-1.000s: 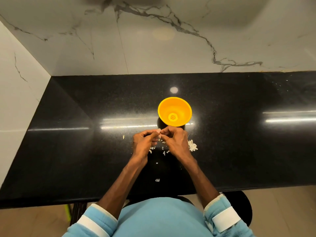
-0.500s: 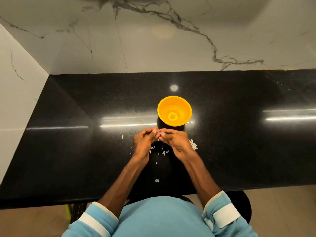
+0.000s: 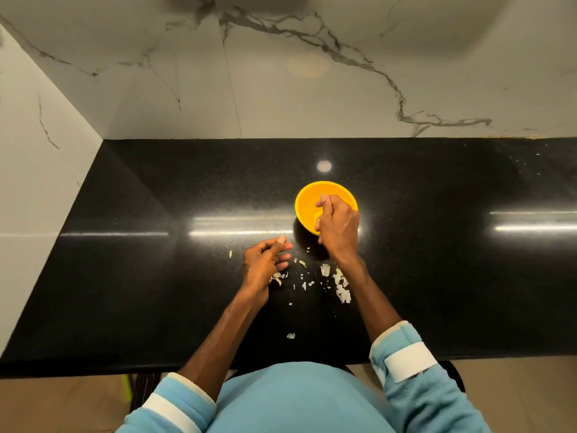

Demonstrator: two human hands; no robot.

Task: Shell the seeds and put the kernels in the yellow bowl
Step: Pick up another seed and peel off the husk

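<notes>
Where the veined marble wall (image 3: 46,182) meets the black stone counter (image 3: 140,292), we see one small seed piece (image 3: 230,254) lying alone, its long axis pointing away from the counter's near edge. Just right of it the left hand (image 3: 263,265) sits low over the counter, fingers loosely curled and thumb laid against the forefinger; whether it pinches anything we cannot tell. Pale shell fragments (image 3: 342,287) lie scattered between the forearms, the thickest strip running lengthwise beside the right wrist, and one stray flake (image 3: 290,335) sits nearer the edge. Beyond them the yellow bowl (image 3: 307,201) stands upright near the counter's middle, mouth facing up. The right hand (image 3: 338,228) hangs over its right half, fingers curled, tips pointing down into it. It hides the bowl's bottom, so we cannot tell what it holds or whether kernels lie inside. Light-blue sleeves (image 3: 431,398) with white bands are cut off at the lower frame.
</notes>
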